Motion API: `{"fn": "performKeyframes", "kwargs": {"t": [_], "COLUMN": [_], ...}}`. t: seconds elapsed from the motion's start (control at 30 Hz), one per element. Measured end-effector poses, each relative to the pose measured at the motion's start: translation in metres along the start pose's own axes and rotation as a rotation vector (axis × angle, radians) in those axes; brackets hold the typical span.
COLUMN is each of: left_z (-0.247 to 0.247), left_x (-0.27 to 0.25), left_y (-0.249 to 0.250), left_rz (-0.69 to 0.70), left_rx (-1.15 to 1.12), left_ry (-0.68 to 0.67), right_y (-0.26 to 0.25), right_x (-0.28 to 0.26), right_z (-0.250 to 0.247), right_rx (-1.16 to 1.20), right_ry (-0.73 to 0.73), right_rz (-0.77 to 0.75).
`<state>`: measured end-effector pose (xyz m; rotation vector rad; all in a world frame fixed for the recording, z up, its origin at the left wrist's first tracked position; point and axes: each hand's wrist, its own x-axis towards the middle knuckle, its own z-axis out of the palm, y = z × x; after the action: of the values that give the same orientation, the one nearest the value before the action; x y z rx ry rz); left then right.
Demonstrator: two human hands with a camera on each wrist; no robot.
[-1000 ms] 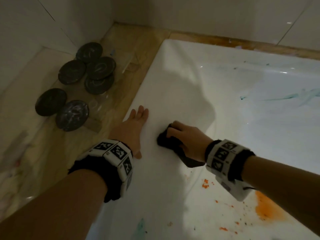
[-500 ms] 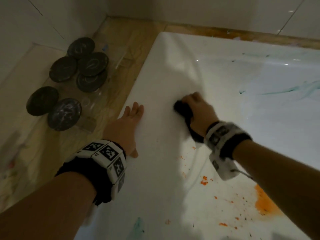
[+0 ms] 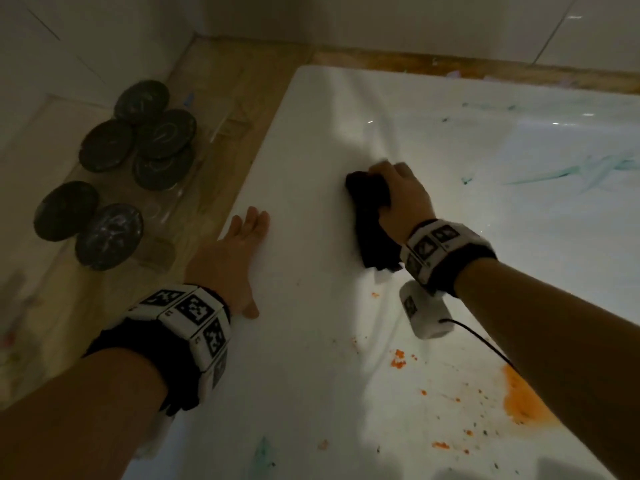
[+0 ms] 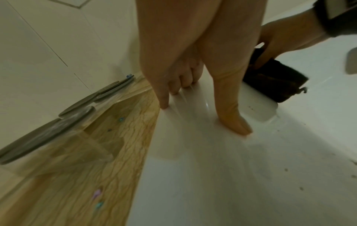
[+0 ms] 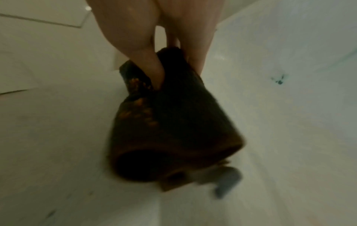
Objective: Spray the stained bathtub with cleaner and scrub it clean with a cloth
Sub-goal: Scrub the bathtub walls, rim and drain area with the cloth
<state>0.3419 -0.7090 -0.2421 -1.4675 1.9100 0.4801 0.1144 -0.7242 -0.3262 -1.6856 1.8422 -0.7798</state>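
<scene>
The white bathtub (image 3: 311, 358) fills the right of the head view, with orange stains (image 3: 523, 396) near me and teal streaks (image 3: 588, 168) on its far side. My right hand (image 3: 398, 199) grips a dark cloth (image 3: 370, 216) and presses it against the tub's inner wall below the rim. In the right wrist view the fingers dig into the cloth (image 5: 173, 116), which carries orange flecks. My left hand (image 3: 235, 251) lies flat with straight fingers on the tub's left rim (image 4: 193, 145), fingertips (image 4: 164, 105) touching the surface. No spray bottle is in view.
A wooden ledge (image 3: 214, 168) runs along the tub's left side and far end. Several dark round lids (image 3: 138, 157) on clear jars stand on it near the tiled wall (image 3: 69, 46). A cable (image 3: 485, 344) trails from my right wrist unit.
My right hand has pushed the cloth away from me and rightward along the tub wall, exposing orange specks nearer to me. The left hand has stayed flat on the rim.
</scene>
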Motion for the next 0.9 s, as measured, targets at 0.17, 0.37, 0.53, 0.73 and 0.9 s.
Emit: {"fn": "performKeyframes", "kwargs": {"t": [0.17, 0.37, 0.53, 0.73, 0.9], "left_z": [0.0, -0.001, 0.031, 0.101, 0.121], "left_x": [0.001, -0.006, -0.042, -0.108, -0.131], "left_y": [0.0, 0.008, 0.0, -0.029, -0.038], "left_rz": [0.002, -0.001, 0.001, 0.035, 0.057], "left_rx": [0.017, 0.108, 0.087, 0.028, -0.051], "left_ry": [0.009, 0.041, -0.014, -0.051, 0.007], "right_y": [-0.033, -0.049, -0.052, -0.061, -0.09], "right_x": [-0.035, -0.154, -0.14, -0.103, -0.176], "right_z": [0.047, 0.089, 0.049, 0.039, 0.086], "right_rx": [0.01, -0.076, 0.128, 0.013, -0.094], "right_ry": [-0.058, -0.298, -0.345, -0.12, -0.333], "right_rz": [-0.21, -0.372, -0.142, 0.062, -0.274]}}
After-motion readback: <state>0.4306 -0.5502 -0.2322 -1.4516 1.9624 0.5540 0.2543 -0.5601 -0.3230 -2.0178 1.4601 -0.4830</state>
